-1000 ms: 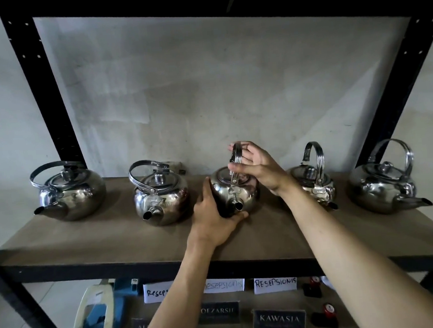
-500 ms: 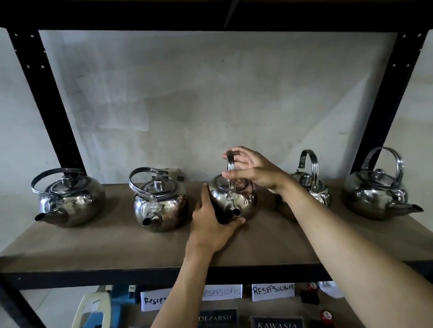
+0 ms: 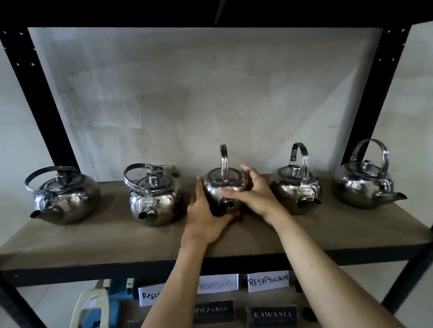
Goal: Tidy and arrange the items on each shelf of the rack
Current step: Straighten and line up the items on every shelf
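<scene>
1. Head view, far left of the brown shelf (image 3: 61,243): a steel kettle (image 3: 66,199) is seen standing with its handle folded back and its spout pointed left.
2. Second kettle (image 3: 154,197): stood just right of the first, apart from it, handle tilted back, spout turned toward the front left.
3. Left hand (image 3: 205,216): reached up from below with the forearm raised and the wrist over the shelf's front part. The thumb is laid under the spout and the fingers are curled round the left flank of the middle kettle.
4. Middle kettle (image 3: 225,189): set at the centre of the shelf, handle upright, spout facing the camera, held between both hands.
5. Right hand (image 3: 256,194): brought in from the lower right with the forearm slanted. The fingers are spread and wrapped against the right flank, the thumb lying across the front above the spout.
6. Fourth kettle (image 3: 296,186): placed near the right hand, handle upright, spout forward right.
7. Fifth kettle (image 3: 364,180): placed at the far right, handle raised, spout pointed right.
8. Lower shelf: white cards (image 3: 268,281) lettered "RESEPSIONIS" and a dark plate (image 3: 272,316) lettered "KAWASIA" are seen.
</scene>
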A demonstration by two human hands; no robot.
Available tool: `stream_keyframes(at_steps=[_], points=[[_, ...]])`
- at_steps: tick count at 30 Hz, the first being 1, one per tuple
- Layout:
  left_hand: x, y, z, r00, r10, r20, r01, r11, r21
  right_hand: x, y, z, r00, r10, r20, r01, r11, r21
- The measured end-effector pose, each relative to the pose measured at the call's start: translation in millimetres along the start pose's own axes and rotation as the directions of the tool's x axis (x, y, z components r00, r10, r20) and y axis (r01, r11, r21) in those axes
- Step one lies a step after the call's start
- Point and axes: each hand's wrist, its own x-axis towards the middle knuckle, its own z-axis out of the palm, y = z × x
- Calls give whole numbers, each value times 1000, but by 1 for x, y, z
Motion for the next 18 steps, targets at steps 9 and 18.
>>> stream_keyframes(at_steps=[9, 18], points=[[-1, 1, 1, 1000, -7, 24, 7, 1000, 12, 1, 14, 2, 998, 15, -57, -9, 994, 113], [1, 0, 2, 999, -23, 43, 22, 1000, 20, 1, 16, 3, 998, 11, -63, -3, 992, 128]])
